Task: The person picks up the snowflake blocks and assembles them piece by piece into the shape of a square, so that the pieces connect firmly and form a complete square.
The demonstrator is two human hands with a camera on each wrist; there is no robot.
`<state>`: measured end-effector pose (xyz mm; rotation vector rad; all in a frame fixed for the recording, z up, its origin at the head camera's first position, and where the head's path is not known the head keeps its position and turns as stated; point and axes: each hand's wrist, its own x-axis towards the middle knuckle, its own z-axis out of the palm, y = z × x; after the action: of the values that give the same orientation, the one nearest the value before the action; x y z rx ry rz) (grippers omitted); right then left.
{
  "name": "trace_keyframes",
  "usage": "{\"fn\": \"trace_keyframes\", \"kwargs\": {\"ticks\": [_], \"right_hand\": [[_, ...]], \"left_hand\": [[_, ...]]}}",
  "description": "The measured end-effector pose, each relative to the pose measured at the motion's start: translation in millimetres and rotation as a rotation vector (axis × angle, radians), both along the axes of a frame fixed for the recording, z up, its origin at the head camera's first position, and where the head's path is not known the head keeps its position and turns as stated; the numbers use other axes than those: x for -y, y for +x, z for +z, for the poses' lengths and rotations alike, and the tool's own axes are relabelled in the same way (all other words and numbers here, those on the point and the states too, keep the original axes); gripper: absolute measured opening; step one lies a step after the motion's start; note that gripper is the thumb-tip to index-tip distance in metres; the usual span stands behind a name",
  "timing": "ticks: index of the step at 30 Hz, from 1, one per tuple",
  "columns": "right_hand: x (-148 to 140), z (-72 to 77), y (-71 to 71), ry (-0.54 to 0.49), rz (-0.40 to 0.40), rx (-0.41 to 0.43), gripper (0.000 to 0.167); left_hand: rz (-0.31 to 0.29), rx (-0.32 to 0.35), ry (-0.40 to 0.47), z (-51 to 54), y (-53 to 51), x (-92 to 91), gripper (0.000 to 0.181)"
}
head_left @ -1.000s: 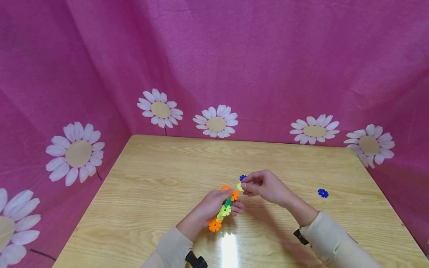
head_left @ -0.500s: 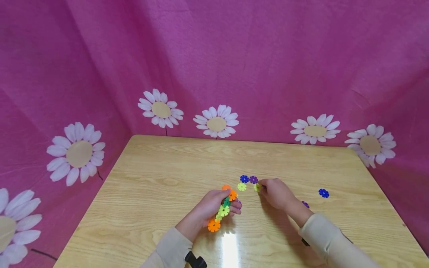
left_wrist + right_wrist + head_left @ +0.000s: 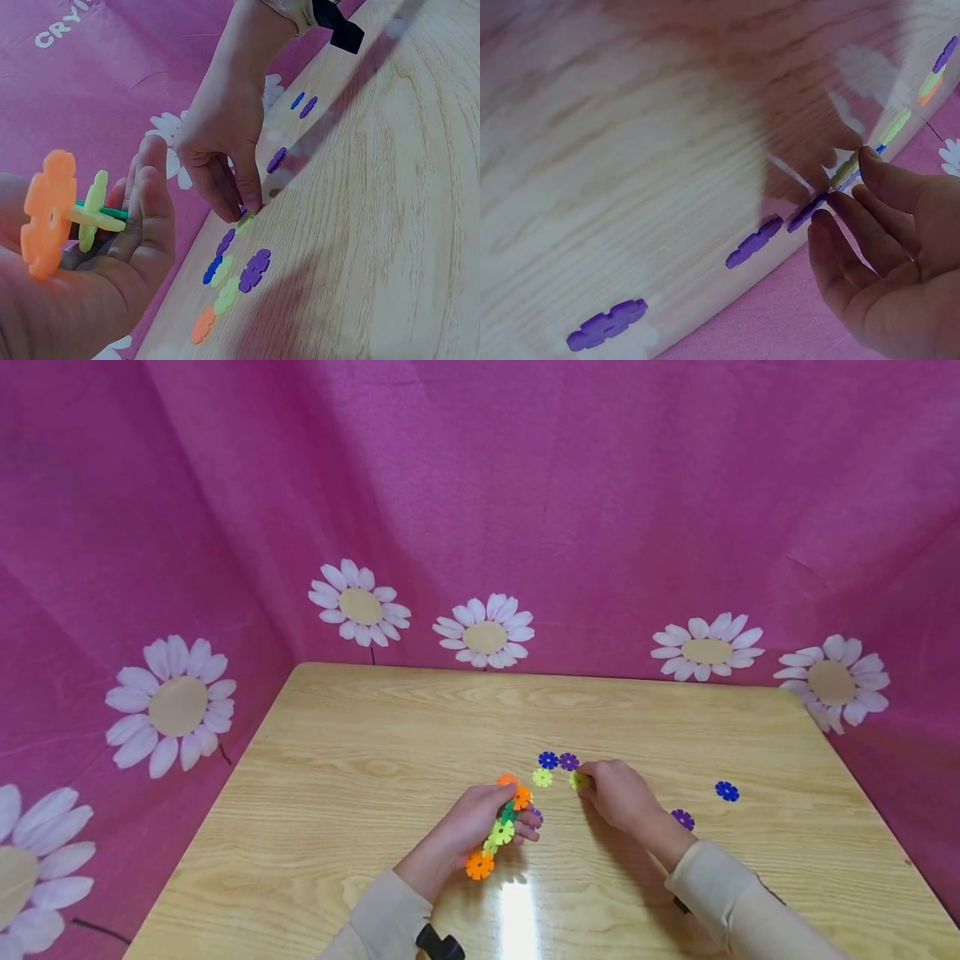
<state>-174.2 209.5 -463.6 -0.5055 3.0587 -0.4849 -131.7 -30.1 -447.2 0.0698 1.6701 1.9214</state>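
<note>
My left hand [image 3: 468,817] holds a chain of interlocking notched plastic discs, with an orange disc [image 3: 480,865] at its near end. Yellow discs [image 3: 502,832] and a green disc [image 3: 509,812] follow along the chain. In the left wrist view, the end orange disc [image 3: 49,214] stands out above the palm. My right hand [image 3: 621,797] reaches down to the table, thumb and fingertips pinching a yellow disc [image 3: 845,171]. The fingers partly cover that disc. Beside it lie a purple disc [image 3: 569,762], a blue disc [image 3: 548,761] and another yellow disc [image 3: 542,777].
On the wooden table [image 3: 360,827], another blue disc [image 3: 727,791] and a purple disc [image 3: 682,819] lie to the right. Behind the left fingers are a purple disc [image 3: 536,819] and an orange disc [image 3: 202,325]. A pink flowered cloth [image 3: 480,510] surrounds the table.
My right hand has moved right and down from beside the left hand to the yellow disc, uncovering the purple disc near the blue one. The left hand keeps its hold on the chain.
</note>
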Motion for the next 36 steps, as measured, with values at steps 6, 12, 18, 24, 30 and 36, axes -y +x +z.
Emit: {"fn": "trace_keyframes", "kwargs": {"ticks": [6,12,18,24,30,36], "right_hand": [[0.6,-2.7,-2.3,-0.01,0.0,0.004,0.013],[2.4,-2.4,-4.1,-0.029,0.001,-0.023,0.017],[2.9,1.3,-4.1,-0.049,0.013,-0.04,0.023],[1.9,2.0,-4.2,-0.093,0.023,-0.035,0.024],[1.3,4.6,-6.9,-0.17,0.012,-0.016,0.014],[4.4,15.7,-6.3,-0.213,-0.013,0.05,0.01]], "left_hand": [[0.0,0.01,-0.007,-0.6,-0.3,1.1,0.046],[0.009,-0.002,-0.015,-0.6,1.1,2.2,0.046],[0.015,-0.002,-0.017,1.2,1.9,2.8,0.046],[0.014,0.008,-0.025,2.4,0.5,3.9,0.045],[0.016,0.009,-0.022,0.7,-0.3,3.5,0.045],[0.019,0.005,-0.018,-0.3,-1.2,3.2,0.045]]}}
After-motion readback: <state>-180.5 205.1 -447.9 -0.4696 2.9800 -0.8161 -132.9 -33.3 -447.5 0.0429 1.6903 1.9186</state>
